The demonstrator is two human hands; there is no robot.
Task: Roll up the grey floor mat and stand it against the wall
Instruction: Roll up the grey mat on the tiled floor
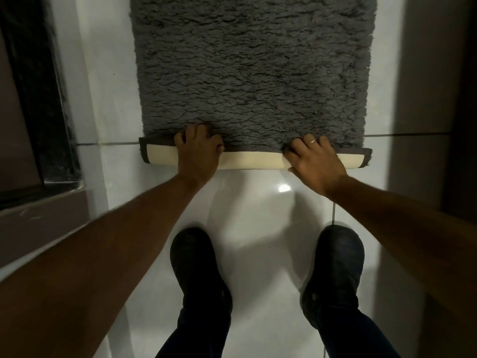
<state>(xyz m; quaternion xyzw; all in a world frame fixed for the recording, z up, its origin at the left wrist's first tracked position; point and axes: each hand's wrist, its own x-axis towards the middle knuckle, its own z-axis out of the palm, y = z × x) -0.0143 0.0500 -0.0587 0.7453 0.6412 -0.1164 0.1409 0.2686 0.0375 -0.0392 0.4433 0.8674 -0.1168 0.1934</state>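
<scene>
A shaggy grey floor mat [253, 65] lies flat on the white tiled floor and runs away from me past the top of the view. Its near edge is turned over into a low roll [250, 159] that shows the cream underside with a dark border. My left hand [198, 151] grips the roll left of its middle, fingers curled over the top into the pile. My right hand [316, 161], with a ring on one finger, grips the roll to the right in the same way.
My two feet in dark shoes [201, 264] [335, 270] stand on the glossy white tiles [258, 215] just behind the roll. A dark door frame and a low step [41, 202] are at the left. A grey wall [423, 73] rises along the right.
</scene>
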